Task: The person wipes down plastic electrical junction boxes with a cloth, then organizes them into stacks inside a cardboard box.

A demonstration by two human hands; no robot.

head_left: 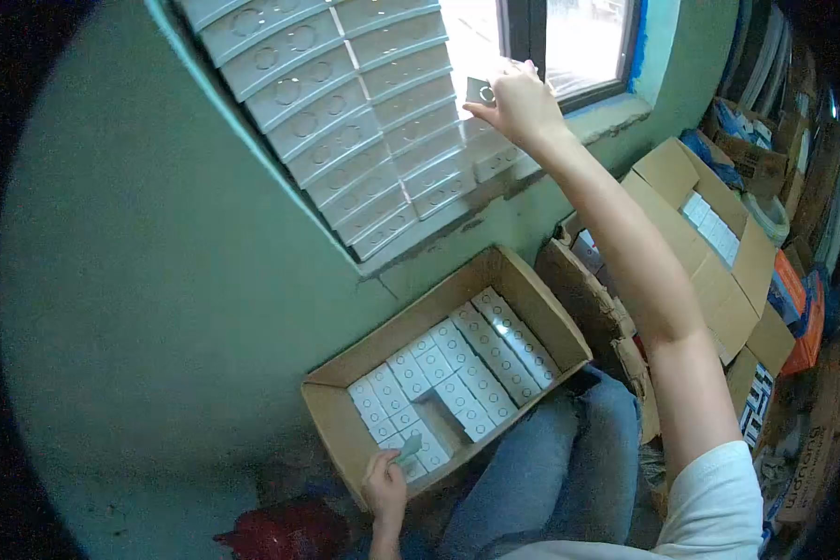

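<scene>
Stretched out toward the window, my right hand (521, 101) is closed around a small box (480, 91) with a ring mark on its face, dark against the light. Low in the view, my left hand (385, 482) is closed on a small pale green piece (409, 448), over the near left corner of an open carton (331, 420). Rows of small white boxes (411, 373) with round marks fill much of this carton. A gap shows among them near the front side.
Stacked white boxes (345, 121) stand in the window opening, left of my right hand. Another open carton (681, 243) with white boxes lies at the right. My knees (551, 457) are against the near carton. A red object (285, 532) is at the bottom left.
</scene>
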